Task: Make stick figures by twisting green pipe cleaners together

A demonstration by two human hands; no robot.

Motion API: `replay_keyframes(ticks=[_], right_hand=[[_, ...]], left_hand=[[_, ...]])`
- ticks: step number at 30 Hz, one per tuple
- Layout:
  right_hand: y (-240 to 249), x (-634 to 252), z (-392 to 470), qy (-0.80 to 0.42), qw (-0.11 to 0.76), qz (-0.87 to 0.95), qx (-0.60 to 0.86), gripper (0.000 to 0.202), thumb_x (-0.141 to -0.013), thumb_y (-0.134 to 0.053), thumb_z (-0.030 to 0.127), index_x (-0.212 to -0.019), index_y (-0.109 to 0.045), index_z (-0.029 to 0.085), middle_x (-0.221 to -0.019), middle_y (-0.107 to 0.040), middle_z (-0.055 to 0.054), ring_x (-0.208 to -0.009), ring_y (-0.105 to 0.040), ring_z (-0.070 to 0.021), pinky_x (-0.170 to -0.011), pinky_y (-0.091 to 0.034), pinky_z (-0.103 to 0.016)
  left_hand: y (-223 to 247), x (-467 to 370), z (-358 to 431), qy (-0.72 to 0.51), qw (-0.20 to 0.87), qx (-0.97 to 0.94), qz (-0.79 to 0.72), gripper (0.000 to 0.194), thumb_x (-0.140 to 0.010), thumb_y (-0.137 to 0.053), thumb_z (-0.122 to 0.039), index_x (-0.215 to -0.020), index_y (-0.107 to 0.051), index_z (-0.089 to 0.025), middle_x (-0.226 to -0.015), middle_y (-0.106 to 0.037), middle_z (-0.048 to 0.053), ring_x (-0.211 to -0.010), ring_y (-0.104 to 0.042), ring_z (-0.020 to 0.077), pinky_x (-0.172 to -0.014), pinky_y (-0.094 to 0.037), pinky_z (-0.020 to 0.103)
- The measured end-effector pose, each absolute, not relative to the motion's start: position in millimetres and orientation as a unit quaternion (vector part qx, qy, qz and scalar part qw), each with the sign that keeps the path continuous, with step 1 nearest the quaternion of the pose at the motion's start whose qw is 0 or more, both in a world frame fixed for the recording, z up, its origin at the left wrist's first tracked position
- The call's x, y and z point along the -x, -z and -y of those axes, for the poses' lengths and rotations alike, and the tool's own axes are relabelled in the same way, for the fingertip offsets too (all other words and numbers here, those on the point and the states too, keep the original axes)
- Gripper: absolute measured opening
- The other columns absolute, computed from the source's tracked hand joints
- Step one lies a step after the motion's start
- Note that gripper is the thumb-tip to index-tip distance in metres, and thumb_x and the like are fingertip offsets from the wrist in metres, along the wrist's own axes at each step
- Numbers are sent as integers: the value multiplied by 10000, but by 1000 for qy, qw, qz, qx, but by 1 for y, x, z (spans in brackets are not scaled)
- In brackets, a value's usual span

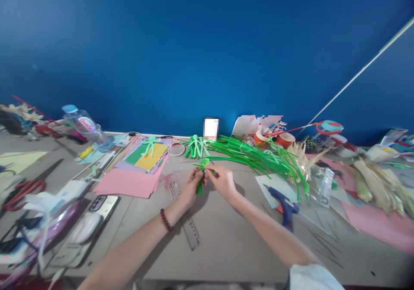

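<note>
Near the middle of the table, my left hand (195,179) is closed around a green pipe-cleaner figure (199,188), held upright with its lower ends hanging below the fingers. My right hand (221,179) pinches at the figure's upper part from the right side; the fingertips of both hands almost meet there. Just behind stand several finished-looking light green figures (196,147). A large bundle of green pipe cleaners (255,152) spreads to the right behind my hands. Under my left wrist lies a clear ruler (190,229).
A blue glue gun (284,206) lies right of my right forearm. Pink paper (129,183), a phone (105,206), a plastic bottle (84,124) and red-handled scissors (24,193) are at left. Corn husks (377,188) lie far right. A small white screen (211,129) stands by the blue wall.
</note>
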State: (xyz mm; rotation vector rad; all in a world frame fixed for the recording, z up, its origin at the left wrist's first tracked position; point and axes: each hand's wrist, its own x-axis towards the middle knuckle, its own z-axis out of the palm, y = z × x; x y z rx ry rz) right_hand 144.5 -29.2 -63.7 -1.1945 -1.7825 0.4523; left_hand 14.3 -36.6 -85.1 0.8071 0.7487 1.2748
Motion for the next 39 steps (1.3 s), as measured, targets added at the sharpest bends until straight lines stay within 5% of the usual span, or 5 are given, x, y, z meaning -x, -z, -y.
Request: replay_keyframes(ticks=[8, 21, 39], right_hand=[[76, -148, 30, -114, 436, 739, 501, 175, -849, -532, 227, -885, -703, 225, -877, -716, -48, -836, -634, -180, -772, -471, -269], [79, -146, 32, -68, 380, 762, 519, 185, -859, -517, 222, -846, -701, 225, -774, -709, -41, -789, -621, -185, -715, -439, -260], [93, -144, 40, -111, 383, 738, 545, 297, -915, -434, 326, -1049, -685, 238, -892, -733, -68, -694, -668, -156, -667, -462, -223]], left_hand=[[90, -10, 33, -559, 712, -260, -336, 269, -620, -761, -205, -849, -628, -158, -757, -635, -11, -602, -563, 85, -595, -439, 215], [91, -9, 28, -562, 702, -245, -363, 264, -597, -796, -267, -736, -616, -132, -641, -633, -19, -537, -558, 69, -542, -427, 181], [80, 2, 27, -535, 733, -198, -370, 145, -660, -726, -209, -730, -612, -153, -632, -609, -25, -554, -566, 80, -548, -451, 194]])
